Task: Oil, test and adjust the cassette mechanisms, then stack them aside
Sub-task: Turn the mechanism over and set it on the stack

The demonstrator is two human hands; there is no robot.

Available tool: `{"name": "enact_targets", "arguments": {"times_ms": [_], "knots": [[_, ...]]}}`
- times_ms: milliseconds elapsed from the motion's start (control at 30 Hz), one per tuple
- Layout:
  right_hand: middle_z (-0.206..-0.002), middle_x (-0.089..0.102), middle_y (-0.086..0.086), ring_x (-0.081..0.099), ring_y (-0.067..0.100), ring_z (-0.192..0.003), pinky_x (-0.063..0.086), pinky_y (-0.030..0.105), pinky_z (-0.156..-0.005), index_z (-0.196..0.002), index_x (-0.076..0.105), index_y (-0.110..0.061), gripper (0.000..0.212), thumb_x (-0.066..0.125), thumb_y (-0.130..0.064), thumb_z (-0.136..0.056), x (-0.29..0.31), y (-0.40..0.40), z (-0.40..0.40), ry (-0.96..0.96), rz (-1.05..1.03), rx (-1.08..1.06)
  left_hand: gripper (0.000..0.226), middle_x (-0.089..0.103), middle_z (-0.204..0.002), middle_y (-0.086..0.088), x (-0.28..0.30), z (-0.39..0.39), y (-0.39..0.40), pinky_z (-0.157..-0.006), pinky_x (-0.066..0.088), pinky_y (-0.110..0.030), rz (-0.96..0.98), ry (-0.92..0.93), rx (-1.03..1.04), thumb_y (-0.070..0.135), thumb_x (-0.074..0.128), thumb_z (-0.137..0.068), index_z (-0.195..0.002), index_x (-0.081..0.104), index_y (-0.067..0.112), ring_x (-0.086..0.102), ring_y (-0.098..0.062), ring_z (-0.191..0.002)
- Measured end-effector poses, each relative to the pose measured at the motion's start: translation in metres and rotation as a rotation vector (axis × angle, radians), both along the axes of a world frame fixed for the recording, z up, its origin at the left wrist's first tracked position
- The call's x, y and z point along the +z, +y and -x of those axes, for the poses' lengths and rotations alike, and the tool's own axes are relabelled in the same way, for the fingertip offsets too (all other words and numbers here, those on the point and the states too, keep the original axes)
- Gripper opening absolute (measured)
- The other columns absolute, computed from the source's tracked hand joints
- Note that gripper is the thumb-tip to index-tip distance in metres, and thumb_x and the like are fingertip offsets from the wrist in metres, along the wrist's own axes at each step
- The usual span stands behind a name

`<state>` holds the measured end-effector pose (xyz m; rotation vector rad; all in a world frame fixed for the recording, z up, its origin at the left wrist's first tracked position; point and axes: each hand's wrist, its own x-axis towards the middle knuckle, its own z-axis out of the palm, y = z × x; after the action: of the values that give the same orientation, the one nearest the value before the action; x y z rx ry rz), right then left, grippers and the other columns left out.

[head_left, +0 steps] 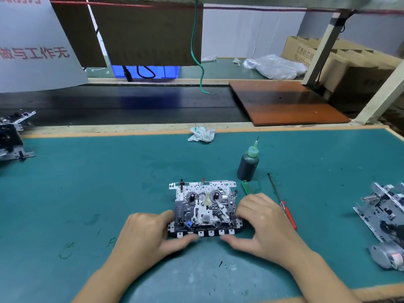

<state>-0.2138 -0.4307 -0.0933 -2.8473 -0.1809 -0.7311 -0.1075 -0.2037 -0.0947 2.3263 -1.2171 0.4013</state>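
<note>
Both our hands grip one cassette mechanism (204, 207) near the bench's front edge, middle: left hand (150, 231) curled round its left end, right hand (261, 221) round its right end, thumbs at the key row. Oil bottle (248, 164) stands just behind-right, red screwdriver (282, 203) beside it. More mechanisms at left edge (12, 136) and right edge (384, 212).

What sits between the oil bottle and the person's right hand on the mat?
In the head view, a small green tool lies on the mat between the oil bottle and the right hand.
</note>
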Motion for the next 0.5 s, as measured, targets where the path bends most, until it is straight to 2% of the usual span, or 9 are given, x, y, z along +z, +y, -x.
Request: {"name": "enact_targets", "arguments": {"times_ms": [100,233,300,433,500], "knots": [[-0.062,0.054,-0.004,0.053,0.019,-0.062,0.039,0.028,-0.066,-0.062,0.057,-0.013,0.046,0.057,-0.056,-0.077,-0.001,0.002,-0.002,-0.033,0.058,-0.045,0.065,0.038,-0.031,0.003,0.001,0.001,-0.002,-0.033,0.036,-0.021,-0.027,0.02,0.02,0.088,0.04,-0.062,-0.052,0.033,0.025,0.041,-0.015,-0.028],[-0.062,0.052,-0.004,0.05,0.019,-0.061,0.038,0.03,-0.064,-0.064,0.055,-0.013,0.046,0.059,-0.057,-0.075,0.0,0.003,-0.004,-0.02,0.024,-0.053,0.06,0.033,-0.027,-0.001,0.0,0.006,-0.011,-0.034,0.025,-0.019,-0.028,-0.013,0.171,0.076,0.047,-0.059,-0.041,0.045,0.018,0.038,-0.019,-0.024],[-0.063,0.05,-0.004,0.047,0.018,-0.061,0.039,0.03,-0.065,-0.064,0.054,-0.012,0.05,0.062,-0.061,-0.072,0.0,0.003,-0.004,-0.003,-0.01,-0.028,0.06,0.031,-0.026,-0.002,-0.002,0.007,-0.014,-0.034,0.024,-0.019,-0.019,-0.018,0.211,0.072,0.048,-0.06,-0.038,0.045,0.016,0.036,-0.019,-0.022],[-0.061,0.048,-0.005,0.045,0.017,-0.059,0.036,0.027,-0.064,-0.062,0.052,-0.014,0.047,0.061,-0.059,-0.073,0.0,0.006,-0.005,-0.041,0.009,-0.044,0.061,0.034,-0.028,-0.002,-0.004,0.005,-0.01,-0.033,0.026,-0.02,-0.024,0.002,0.181,0.077,0.047,-0.058,-0.041,0.048,0.019,0.039,-0.021,-0.025],[-0.06,0.05,-0.005,0.047,0.018,-0.058,0.036,0.026,-0.065,-0.06,0.053,-0.014,0.045,0.057,-0.057,-0.075,-0.001,0.008,-0.005,-0.074,0.041,-0.084,0.061,0.034,-0.028,-0.002,-0.003,0.004,-0.009,-0.034,0.024,-0.021,-0.018,0.005,0.158,0.085,0.045,-0.053,-0.043,0.038,0.025,0.04,-0.022,-0.026]]}}
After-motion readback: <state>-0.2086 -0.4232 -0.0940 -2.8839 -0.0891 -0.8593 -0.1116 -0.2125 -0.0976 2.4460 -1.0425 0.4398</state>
